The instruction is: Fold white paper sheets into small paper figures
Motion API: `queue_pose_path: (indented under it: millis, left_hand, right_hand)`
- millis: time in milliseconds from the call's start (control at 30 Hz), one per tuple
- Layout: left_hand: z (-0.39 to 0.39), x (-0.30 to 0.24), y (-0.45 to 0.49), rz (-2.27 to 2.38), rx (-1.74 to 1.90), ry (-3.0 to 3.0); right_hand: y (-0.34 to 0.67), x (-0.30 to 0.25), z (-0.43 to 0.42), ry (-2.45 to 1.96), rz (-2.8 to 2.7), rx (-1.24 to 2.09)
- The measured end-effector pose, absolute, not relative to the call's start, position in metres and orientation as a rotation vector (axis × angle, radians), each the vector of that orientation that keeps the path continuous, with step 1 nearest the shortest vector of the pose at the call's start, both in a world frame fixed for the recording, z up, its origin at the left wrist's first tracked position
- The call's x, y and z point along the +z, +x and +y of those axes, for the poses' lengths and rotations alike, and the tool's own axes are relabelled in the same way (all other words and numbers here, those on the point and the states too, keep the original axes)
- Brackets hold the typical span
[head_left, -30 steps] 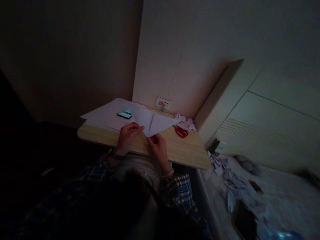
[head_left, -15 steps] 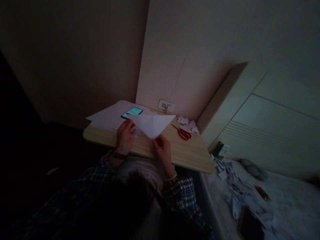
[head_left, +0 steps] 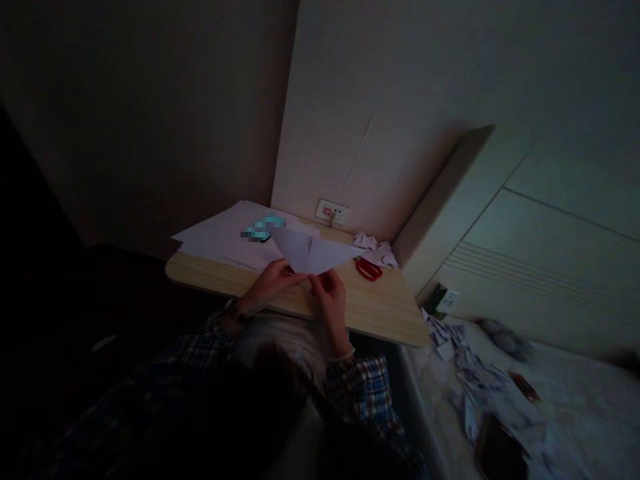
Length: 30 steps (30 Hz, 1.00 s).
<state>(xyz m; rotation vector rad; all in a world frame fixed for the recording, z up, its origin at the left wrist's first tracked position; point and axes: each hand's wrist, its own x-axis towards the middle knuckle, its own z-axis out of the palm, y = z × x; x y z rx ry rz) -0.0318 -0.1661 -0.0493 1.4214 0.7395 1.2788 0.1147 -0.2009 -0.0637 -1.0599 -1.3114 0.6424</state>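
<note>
A white sheet of paper folded into a triangle (head_left: 320, 255) is held up above the table's front part, its point towards me. My left hand (head_left: 274, 283) pinches it near the lower point, fingers closed. Right beside it my right hand (head_left: 327, 293) grips the same point between thumb and fingers. A crease runs down the middle of the triangle. Behind it lies a phone (head_left: 263, 228) with a lit screen, on a stack of white paper (head_left: 215, 233). Red-handled scissors (head_left: 369, 269) lie to the right of the folded paper, which covers part of their blades.
The small wooden table (head_left: 385, 313) stands against the wall by a socket (head_left: 332, 211). Folded paper pieces (head_left: 383, 253) lie at its right back corner. On the bed (head_left: 590, 407) at right are many more paper pieces (head_left: 475, 367) and a dark object (head_left: 501, 448).
My left hand has moved right and closed on the paper's lower point beside my right hand. The folded paper has shifted right and tilted, its right tip now over the scissors.
</note>
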Motion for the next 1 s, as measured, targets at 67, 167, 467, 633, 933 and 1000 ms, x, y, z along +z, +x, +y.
queue_pose_path:
  millis: [67,167,467,633,933,1000]
  left_hand:
    - [-0.164,-0.052,-0.03,0.7,1.24,1.421]
    - [-0.164,-0.054,-0.029,0.656,1.203,1.397]
    - [-0.164,-0.051,-0.035,0.749,1.303,1.383]
    - [-0.164,-0.051,-0.037,0.827,1.524,1.265]
    - [-0.154,-0.055,-0.037,0.682,1.862,0.732]
    - [-0.151,-0.054,-0.038,0.616,1.889,0.64]
  right_hand:
    - [0.117,-0.065,-0.199,-1.055,-1.255,0.646]
    - [0.119,-0.066,-0.198,-1.07,-1.195,0.639]
    - [0.125,-0.064,-0.197,-0.976,-0.955,0.618]
    - [0.128,-0.065,-0.197,-0.953,-0.858,0.614]
    - [0.125,-0.063,-0.196,-1.063,-1.13,0.677]
    - [0.124,-0.064,-0.195,-1.128,-1.257,0.737]
